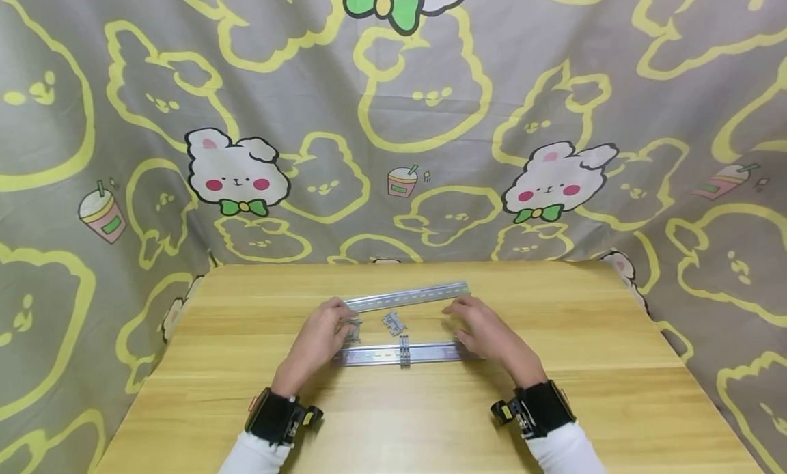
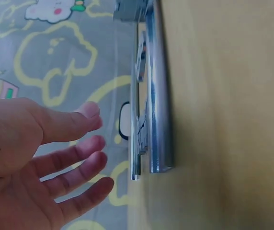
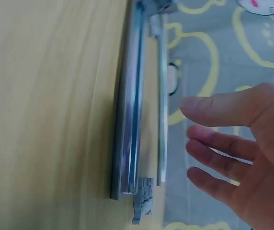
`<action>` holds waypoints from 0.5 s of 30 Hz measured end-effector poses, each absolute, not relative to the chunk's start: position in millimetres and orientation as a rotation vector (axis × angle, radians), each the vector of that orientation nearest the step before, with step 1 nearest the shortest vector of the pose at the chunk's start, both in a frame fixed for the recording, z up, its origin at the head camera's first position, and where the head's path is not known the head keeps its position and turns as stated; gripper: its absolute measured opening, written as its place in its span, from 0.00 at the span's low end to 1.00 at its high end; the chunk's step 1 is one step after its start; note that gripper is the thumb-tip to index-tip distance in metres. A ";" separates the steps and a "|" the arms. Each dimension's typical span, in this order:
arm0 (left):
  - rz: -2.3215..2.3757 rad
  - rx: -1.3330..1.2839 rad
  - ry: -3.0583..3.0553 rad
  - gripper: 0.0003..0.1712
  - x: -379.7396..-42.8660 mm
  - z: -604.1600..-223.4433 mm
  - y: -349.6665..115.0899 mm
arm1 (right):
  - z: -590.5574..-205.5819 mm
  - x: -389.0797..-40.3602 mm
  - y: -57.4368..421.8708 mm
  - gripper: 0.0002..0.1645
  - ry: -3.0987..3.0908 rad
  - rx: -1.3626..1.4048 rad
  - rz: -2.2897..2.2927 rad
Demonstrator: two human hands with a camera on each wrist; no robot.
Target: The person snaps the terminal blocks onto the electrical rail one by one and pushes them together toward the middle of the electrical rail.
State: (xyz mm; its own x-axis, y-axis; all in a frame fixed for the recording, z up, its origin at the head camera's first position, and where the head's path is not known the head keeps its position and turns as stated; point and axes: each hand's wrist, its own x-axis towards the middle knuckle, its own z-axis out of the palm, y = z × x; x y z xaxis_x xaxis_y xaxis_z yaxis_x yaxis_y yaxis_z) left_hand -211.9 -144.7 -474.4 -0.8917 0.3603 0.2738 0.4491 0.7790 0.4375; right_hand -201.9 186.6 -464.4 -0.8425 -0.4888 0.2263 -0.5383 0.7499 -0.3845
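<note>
A long toy road track (image 1: pixel 371 355) with dashed lane marks lies crosswise on the table, a narrow grey connector (image 1: pixel 404 352) spanning its middle. My left hand (image 1: pixel 320 334) hovers over its left end, fingers spread and relaxed in the left wrist view. Over the right end is my right hand (image 1: pixel 488 330), thumb apart from loosely bent fingers, nothing between them. Behind lies a second track strip (image 1: pixel 408 296), slightly slanted. Between the two strips sit a small grey plastic piece (image 1: pixel 393 322) and another grey piece (image 1: pixel 353 330), partly hidden by my left fingers.
The wooden table (image 1: pixel 406 419) ends at the back against a grey curtain (image 1: pixel 332 187) with yellow outlines and rabbit faces. The right wrist view has a grey clip-like piece (image 3: pixel 143 199) by the near end of the track. A dark device is strapped on each wrist.
</note>
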 end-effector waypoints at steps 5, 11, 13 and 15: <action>-0.790 -0.553 -2.889 0.19 -235.6 -474.5 -140.4 | -472.2 -227.6 182.0 0.32 -2.852 0.876 0.576; -0.833 -0.517 -3.000 0.22 -255.2 -477.9 -134.2 | -476.7 -257.4 180.1 0.36 -2.942 0.893 0.515; -0.804 -0.578 -3.013 0.24 -261.5 -480.3 -130.4 | -476.5 -266.7 180.7 0.36 -2.966 0.878 0.509; -0.769 -0.624 -3.021 0.25 -266.8 -481.8 -126.7 | -475.4 -274.9 181.0 0.35 -2.988 0.871 0.518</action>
